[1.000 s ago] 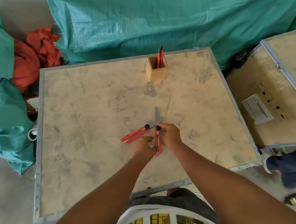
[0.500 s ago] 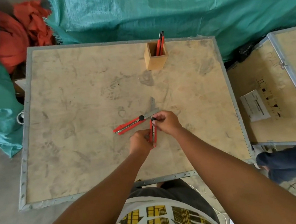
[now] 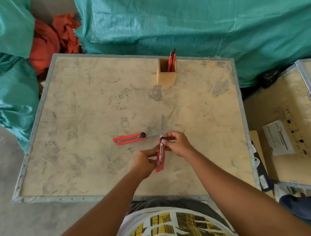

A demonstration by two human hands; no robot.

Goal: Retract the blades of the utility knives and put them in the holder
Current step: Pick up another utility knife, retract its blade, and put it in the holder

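Red knife point(image 3: 160, 155) now pinched in both hands' fingers mid-frame, its blade just slid in, so holder point(image 3: 166, 74) next.

Between me and the holder point(image 3: 166, 74) the desk point(image 3: 84, 110) lies open; only the other knife point(image 3: 132, 138), blade out, lies just left of that path.

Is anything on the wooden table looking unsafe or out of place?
Yes. The red utility knife lying on the table has its metal blade fully extended and bare, pointing toward the right hand.
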